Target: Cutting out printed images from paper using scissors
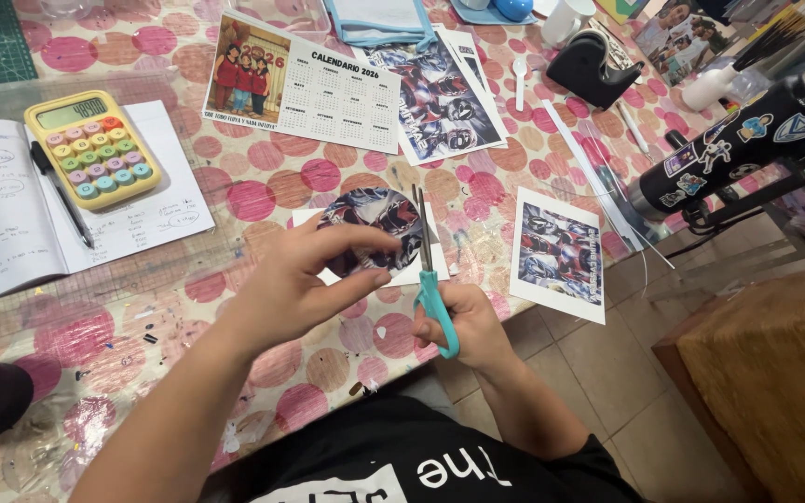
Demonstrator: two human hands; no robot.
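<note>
A bench [142,307] under a pink-dotted cloth carries a notebook [11,210] with a yellow calculator [92,147] at far left and a printed calendar sheet [305,84] farther off. Near the middle, the left hand [295,279] pinches a round printed picture [372,224] by its near edge, lifted so its right rim meets the blades. The right hand [468,321], grip closed through teal-handled scissors [430,279], holds them upright just right of the picture. A rectangular print [559,253] lies to the right.

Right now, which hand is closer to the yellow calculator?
Left. The left hand holds the round picture, right of the yellow calculator. The right hand, with the scissors, is farther right.
</note>
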